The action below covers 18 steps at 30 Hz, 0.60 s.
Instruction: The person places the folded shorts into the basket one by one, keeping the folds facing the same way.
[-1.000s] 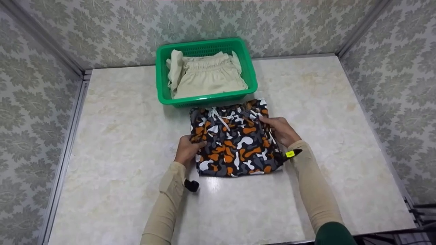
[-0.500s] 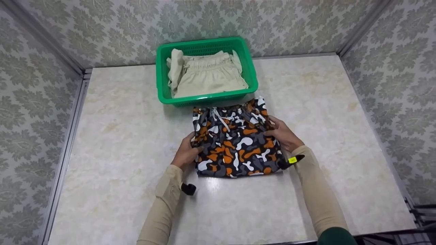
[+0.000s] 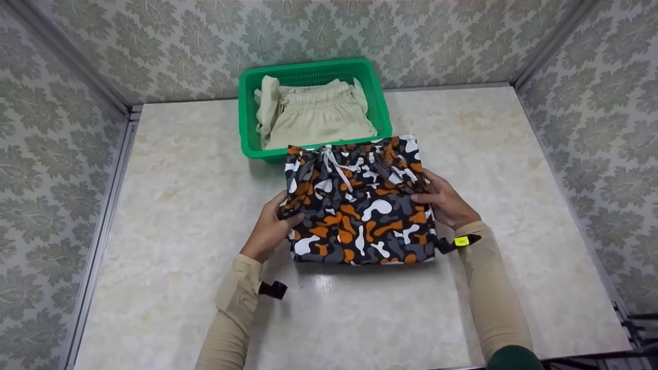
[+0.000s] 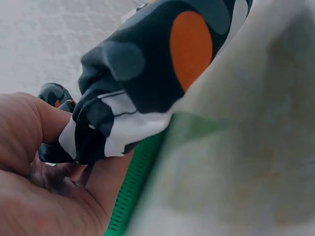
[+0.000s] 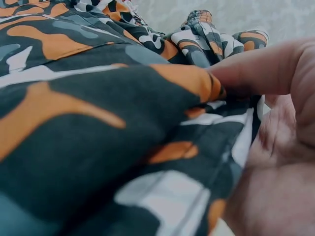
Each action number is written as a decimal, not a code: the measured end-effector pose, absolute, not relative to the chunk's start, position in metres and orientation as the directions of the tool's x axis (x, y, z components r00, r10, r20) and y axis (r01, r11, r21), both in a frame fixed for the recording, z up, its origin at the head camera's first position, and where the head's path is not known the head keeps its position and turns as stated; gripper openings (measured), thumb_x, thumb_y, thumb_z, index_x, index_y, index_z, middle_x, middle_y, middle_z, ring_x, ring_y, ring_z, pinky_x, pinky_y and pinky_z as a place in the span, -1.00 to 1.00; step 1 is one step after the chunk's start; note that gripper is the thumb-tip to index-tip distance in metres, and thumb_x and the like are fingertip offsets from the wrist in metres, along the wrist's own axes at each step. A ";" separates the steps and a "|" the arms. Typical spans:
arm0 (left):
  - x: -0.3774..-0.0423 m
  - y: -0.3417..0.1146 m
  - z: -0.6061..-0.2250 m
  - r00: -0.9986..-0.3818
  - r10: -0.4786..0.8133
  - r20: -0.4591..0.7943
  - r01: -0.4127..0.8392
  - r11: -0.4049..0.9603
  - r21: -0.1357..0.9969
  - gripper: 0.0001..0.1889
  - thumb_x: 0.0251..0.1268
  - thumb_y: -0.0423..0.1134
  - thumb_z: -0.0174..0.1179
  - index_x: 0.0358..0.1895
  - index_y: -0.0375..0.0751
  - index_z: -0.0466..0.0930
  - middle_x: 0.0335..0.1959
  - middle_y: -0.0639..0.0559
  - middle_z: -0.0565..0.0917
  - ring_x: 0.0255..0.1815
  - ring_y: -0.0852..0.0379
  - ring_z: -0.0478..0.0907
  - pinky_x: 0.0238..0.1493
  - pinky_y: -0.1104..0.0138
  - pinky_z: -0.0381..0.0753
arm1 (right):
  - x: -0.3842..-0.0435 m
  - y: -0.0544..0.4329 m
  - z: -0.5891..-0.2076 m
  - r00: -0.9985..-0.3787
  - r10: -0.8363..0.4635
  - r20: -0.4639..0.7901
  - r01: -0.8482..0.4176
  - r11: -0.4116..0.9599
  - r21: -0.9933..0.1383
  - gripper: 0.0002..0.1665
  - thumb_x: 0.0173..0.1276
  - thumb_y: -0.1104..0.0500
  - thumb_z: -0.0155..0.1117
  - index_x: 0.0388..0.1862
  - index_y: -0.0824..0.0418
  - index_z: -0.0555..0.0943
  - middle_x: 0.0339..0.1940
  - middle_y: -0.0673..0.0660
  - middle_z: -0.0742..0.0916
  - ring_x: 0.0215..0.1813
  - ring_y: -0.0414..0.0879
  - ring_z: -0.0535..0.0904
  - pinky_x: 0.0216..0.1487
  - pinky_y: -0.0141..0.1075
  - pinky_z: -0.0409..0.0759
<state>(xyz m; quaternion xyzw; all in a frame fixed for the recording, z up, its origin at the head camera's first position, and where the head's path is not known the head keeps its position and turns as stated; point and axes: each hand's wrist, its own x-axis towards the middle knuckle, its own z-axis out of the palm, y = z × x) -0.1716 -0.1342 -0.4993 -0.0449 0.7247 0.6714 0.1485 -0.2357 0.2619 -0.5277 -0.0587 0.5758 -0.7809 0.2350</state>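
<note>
A folded pair of camouflage-print drawstring shorts, in black, grey, orange and white, is held between both hands in the head view. My left hand grips its left side, thumb on top and fingers underneath. On the opposite side my right hand pinches the edge the same way. The waistband with its white drawstring faces away and overlaps the basket's front rim. Up close, the left wrist view shows the folded cloth between thumb and fingers. In the right wrist view the thumb presses on the cloth's upper layer.
Behind the shorts stands a green plastic basket with folded cream garments inside. It sits on a pale marbled table near the back wall. Patterned panels also flank the table on both sides.
Both hands have taken hold of the sides and raised the shorts off the table. The shorts look larger, and their waistband has moved up over the basket's front rim.
</note>
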 end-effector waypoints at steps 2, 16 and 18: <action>-0.176 -0.136 -0.488 -0.960 0.121 -0.252 -0.241 0.102 0.965 -0.34 0.34 -0.56 0.17 0.47 -0.02 0.39 0.32 -0.12 0.53 0.25 -0.05 0.51 0.24 0.09 0.50 | -0.243 0.260 -0.516 -0.883 -0.447 -0.145 0.275 -0.242 -0.930 -0.06 0.37 0.55 0.19 0.65 0.15 0.12 0.47 0.21 0.38 0.35 0.04 0.47 0.26 -0.19 0.55; -0.276 -0.166 -0.440 -0.972 0.026 -0.232 -0.230 0.063 0.971 -0.20 0.41 -0.52 0.14 0.63 0.05 0.10 0.49 -0.11 0.34 0.39 -0.04 0.41 0.28 0.13 0.50 | -0.347 0.211 -0.450 -0.902 -0.381 -0.204 0.337 -0.323 -0.885 -0.17 0.42 0.42 0.27 0.59 0.01 0.29 0.48 0.22 0.38 0.32 0.08 0.50 0.13 -0.18 0.63; -0.294 -0.170 -0.435 -0.964 0.006 -0.266 -0.266 0.063 0.962 -0.17 0.43 -0.52 0.13 0.66 0.06 0.01 0.54 -0.09 0.28 0.43 -0.04 0.37 0.30 0.14 0.49 | -0.362 0.202 -0.444 -0.911 -0.341 -0.231 0.345 -0.324 -0.881 -0.16 0.40 0.45 0.27 0.58 -0.01 0.31 0.48 0.20 0.38 0.32 0.08 0.49 0.12 -0.19 0.63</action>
